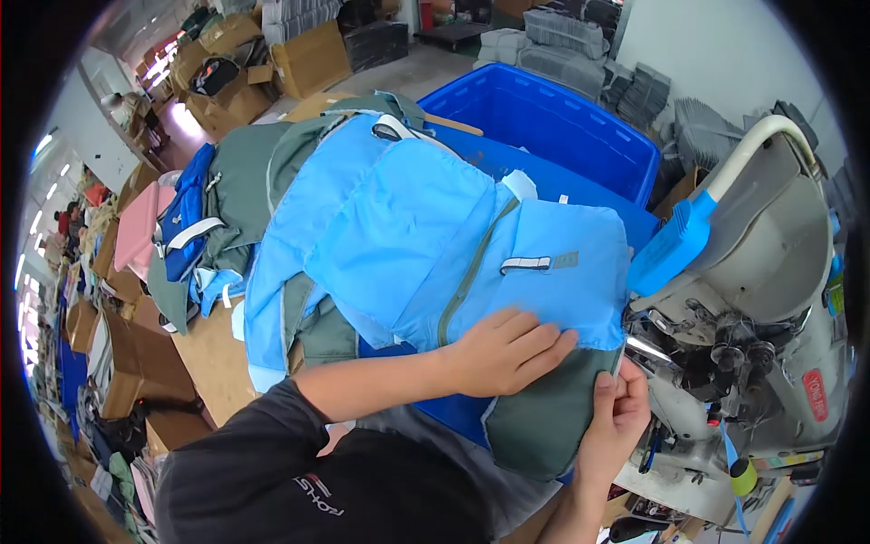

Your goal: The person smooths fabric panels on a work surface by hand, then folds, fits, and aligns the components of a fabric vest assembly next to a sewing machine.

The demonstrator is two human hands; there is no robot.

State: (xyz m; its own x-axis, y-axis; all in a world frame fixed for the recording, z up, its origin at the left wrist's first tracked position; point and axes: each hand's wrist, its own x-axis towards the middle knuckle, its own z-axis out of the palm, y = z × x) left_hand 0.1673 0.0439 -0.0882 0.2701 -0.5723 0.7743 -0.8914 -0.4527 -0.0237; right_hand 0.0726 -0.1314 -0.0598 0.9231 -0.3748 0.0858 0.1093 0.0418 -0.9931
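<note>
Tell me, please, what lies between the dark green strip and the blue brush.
The head view shows a light blue panel there, with a black-and-white loop and a small greyish patch.

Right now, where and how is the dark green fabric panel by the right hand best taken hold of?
Probably at its right edge, pinched from the right between thumb and fingers: the dark green fabric panel looks thin and limp, and the right hand has that edge. The left hand lies near its border with the light blue fabric, so could steady it.
</note>
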